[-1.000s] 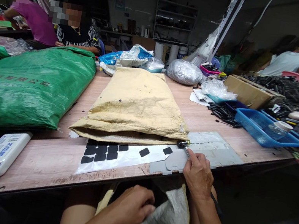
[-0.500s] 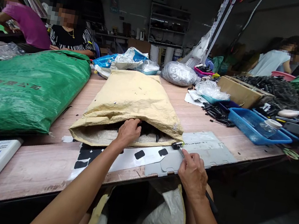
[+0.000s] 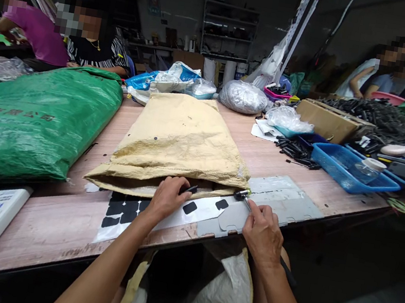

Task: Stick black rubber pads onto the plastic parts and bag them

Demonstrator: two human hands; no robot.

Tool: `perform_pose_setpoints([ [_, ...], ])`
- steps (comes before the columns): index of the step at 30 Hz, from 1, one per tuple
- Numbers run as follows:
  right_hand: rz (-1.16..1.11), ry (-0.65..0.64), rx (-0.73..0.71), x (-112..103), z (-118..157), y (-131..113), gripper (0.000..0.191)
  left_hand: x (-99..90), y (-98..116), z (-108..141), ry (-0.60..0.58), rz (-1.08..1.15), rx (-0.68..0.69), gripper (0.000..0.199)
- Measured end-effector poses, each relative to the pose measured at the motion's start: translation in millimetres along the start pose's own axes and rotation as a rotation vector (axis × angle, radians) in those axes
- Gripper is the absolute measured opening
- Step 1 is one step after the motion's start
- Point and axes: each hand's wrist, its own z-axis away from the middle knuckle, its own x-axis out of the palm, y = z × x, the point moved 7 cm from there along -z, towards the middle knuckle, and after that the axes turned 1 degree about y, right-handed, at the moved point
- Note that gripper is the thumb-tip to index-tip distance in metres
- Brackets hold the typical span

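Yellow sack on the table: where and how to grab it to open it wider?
I'd pinch the yellow sack's upper lip near mid-mouth, from the near side, fingers under, thumb on top. The mouth faces the person and that lip stands off the lower layer. The left hand is right there, but appears to hold a black piece.

head-worn view; near (facing forward, down)

left hand (image 3: 168, 199) held black piece (image 3: 191, 189) at mouth of yellow sack (image 3: 186, 133) | right hand (image 3: 263, 234) gripped thin metal rod (image 3: 247, 204) | green sack (image 3: 34, 127) lay left on tabletop (image 3: 46, 215) | blue tray (image 3: 334, 172) stood to the right
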Motion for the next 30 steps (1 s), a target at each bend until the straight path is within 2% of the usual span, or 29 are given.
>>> perform_pose_setpoints([
  [3,-0.043,-0.014,0.034,3,-1,6,0.040,1.7,4,28,0.011,0.209,0.090,0.013],
  [5,-0.087,-0.034,0.061,4,0,12,0.040,5.2,4,40,0.029,0.251,0.105,0.013],
  [10,-0.392,0.005,0.125,-9,10,10,0.036,10.0,3,45,0.061,0.276,0.093,0.011],
  [13,-0.628,0.005,0.114,-24,20,-12,0.035,9.2,4,43,0.059,0.275,0.105,0.011],
  [17,-0.818,-0.138,0.009,-29,31,-56,0.034,8.0,4,44,0.060,0.273,0.105,0.016],
  [21,-0.843,-0.228,-0.068,-25,33,-86,0.035,8.0,2,45,0.069,0.314,0.076,0.015],
  [27,-0.839,-0.224,-0.173,-33,28,-112,0.039,12.6,-3,42,0.048,0.331,0.060,0.010],
  [30,-0.751,-0.235,-0.211,-33,30,-119,0.042,14.0,-3,41,0.045,0.306,0.060,0.009],
])
